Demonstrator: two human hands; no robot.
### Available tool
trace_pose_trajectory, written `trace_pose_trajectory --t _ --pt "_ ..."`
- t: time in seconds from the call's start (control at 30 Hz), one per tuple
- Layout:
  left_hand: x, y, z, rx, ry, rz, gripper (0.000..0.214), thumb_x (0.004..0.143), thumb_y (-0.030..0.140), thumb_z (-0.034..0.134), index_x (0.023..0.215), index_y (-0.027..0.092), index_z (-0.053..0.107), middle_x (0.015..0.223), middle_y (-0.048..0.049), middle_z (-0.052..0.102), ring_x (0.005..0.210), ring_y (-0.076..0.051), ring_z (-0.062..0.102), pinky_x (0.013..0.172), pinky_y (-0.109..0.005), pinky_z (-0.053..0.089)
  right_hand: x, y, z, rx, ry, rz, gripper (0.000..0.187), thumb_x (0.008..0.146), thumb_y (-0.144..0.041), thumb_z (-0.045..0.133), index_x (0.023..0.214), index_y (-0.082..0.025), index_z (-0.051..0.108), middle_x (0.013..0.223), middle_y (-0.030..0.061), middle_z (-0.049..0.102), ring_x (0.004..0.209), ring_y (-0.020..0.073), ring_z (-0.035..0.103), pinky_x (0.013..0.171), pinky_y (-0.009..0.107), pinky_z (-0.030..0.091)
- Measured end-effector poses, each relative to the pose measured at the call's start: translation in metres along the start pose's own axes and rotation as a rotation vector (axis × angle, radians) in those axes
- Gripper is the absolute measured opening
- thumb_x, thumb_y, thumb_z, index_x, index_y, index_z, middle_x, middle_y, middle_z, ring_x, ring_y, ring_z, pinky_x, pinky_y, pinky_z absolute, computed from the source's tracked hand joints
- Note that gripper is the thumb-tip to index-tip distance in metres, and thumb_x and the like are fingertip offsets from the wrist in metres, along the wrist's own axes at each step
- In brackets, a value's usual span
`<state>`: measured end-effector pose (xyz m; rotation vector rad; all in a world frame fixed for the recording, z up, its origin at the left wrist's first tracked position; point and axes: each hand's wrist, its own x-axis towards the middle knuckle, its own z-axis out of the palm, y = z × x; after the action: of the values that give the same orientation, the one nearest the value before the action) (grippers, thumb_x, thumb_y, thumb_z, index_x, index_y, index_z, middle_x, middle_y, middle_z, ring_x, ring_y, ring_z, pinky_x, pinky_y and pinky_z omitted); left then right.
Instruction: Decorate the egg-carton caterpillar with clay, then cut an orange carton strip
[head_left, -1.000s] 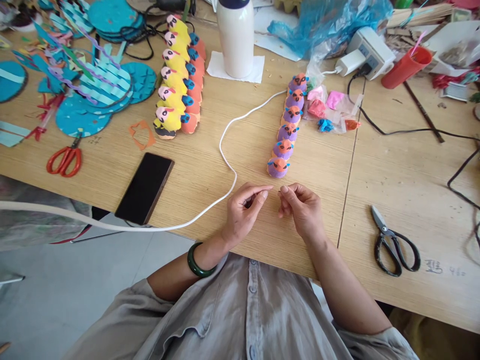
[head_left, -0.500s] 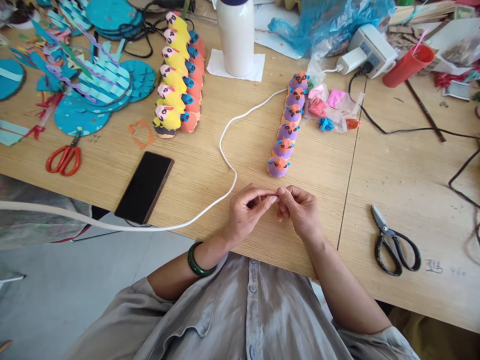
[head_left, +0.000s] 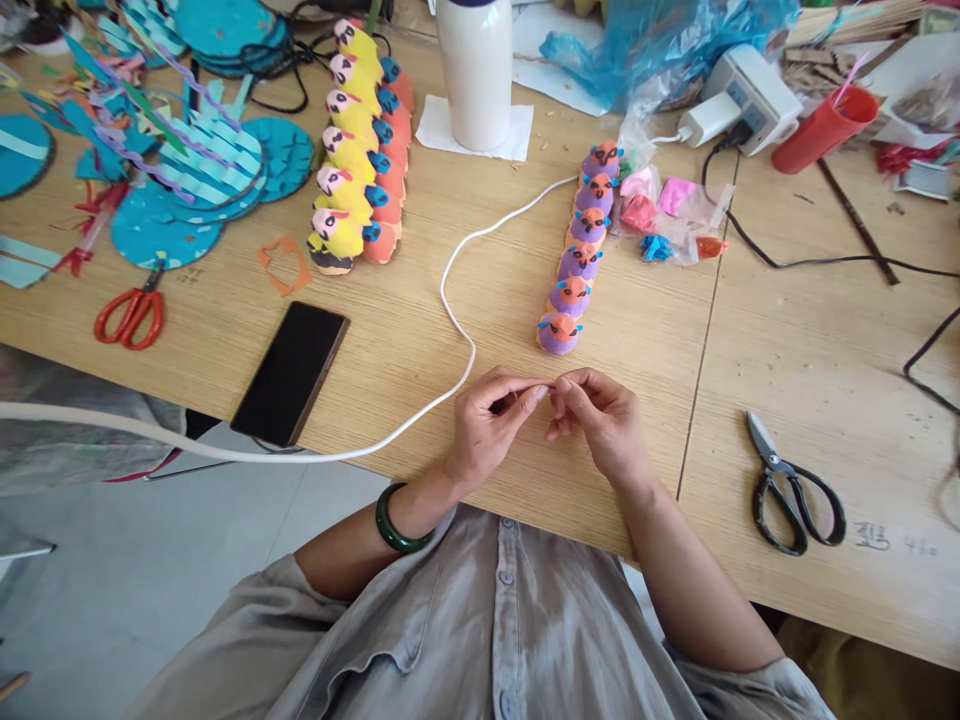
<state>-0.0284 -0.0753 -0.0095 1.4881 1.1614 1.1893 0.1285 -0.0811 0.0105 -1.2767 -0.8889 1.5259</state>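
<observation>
Both hands work at the near edge of the wooden table [head_left: 495,300], directly in front of the person's torso. The left hand [head_left: 491,425] and the right hand [head_left: 600,420] meet fingertip to fingertip, with thumb and forefinger of each pinched closed on a very small, thin item [head_left: 551,385] held between them; the item is too small to identify, appearing only as a dark sliver at the point of contact. Judged from its size, the item is nearly weightless, offers little surface to hold, and is easily dropped or bent, so a light tip pinch at each end is the suitable hold, with the remaining fingers curled clear. The heels of both hands rest on or just above the tabletop, which steadies the pinch. A green bangle [head_left: 395,522] sits on the left wrist. Just beyond the fingertips stands a row of purple-and-orange figurines [head_left: 579,255], the nearest one close to the hands but apart from them. A white cable [head_left: 450,300] curves across the table just left of the left hand without touching it. A black smartphone [head_left: 291,373] lies further left at the table edge. Black scissors [head_left: 795,490] lie well to the right, and red-handled scissors [head_left: 129,315] lie at far left. A row of yellow-and-orange figurines [head_left: 358,150] stands further back.
</observation>
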Motion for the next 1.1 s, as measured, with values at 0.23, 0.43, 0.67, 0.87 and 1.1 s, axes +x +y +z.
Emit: trace_pose_trajectory --t 0.23,0.43,0.67,0.87,1.1 --pt "-0.001 0.0016 0.0 -0.062 0.002 -0.057 0.026 0.102 0.036 0.06 0.112 0.022 0.079 0.091 -0.0048 0.071 0.077 -0.012 0.06 0.066 -0.025 0.047 0.0018 0.0007 0.0006 0.069 0.035 -0.002 0.039 0.078 -0.054 0.083 0.077 -0.019 0.066 0.062 -0.0046 0.059 0.045 0.0068 0.052 0.044 0.022 0.056" --pt "-0.0007 0.0002 -0.0005 -0.068 0.006 -0.066 0.028 0.103 0.038 0.058 0.112 0.022 0.079 0.092 -0.0054 0.07 0.079 -0.013 0.061 0.066 -0.024 0.048 0.0018 0.0008 0.0003 0.047 0.028 0.011 0.042 0.079 -0.058 0.08 0.072 -0.019 0.064 0.055 -0.0059 0.052 0.042 0.0059 0.042 0.039 0.021 0.053" --pt "-0.0008 0.0021 0.0004 -0.053 -0.004 -0.071 0.025 0.101 0.036 0.062 0.111 0.021 0.079 0.093 -0.0054 0.069 0.074 -0.012 0.058 0.064 -0.024 0.046 0.0027 0.0007 0.0002 0.08 0.064 0.002 0.041 0.078 -0.055 0.082 0.072 -0.019 0.064 0.056 -0.006 0.052 0.042 0.006 0.042 0.039 0.021 0.052" --pt "0.0002 0.0013 0.0011 -0.055 -0.04 -0.034 0.023 0.093 0.034 0.073 0.112 0.021 0.078 0.084 -0.0021 0.064 0.064 -0.009 0.049 0.056 -0.022 0.043 0.0018 -0.0001 0.0013 0.038 0.034 0.015 0.043 0.079 -0.058 0.08 0.071 -0.019 0.063 0.057 -0.0052 0.055 0.042 0.0071 0.05 0.039 0.02 0.05" --pt "0.0 -0.0006 0.0023 -0.052 -0.047 -0.021 0.016 0.094 0.031 0.072 0.104 0.021 0.079 0.084 -0.0021 0.068 0.065 -0.009 0.05 0.058 -0.023 0.044 0.0028 0.0026 0.0024 0.028 0.018 0.004 0.043 0.079 -0.058 0.08 0.071 -0.019 0.064 0.056 -0.0052 0.056 0.04 0.0067 0.05 0.037 0.02 0.049"
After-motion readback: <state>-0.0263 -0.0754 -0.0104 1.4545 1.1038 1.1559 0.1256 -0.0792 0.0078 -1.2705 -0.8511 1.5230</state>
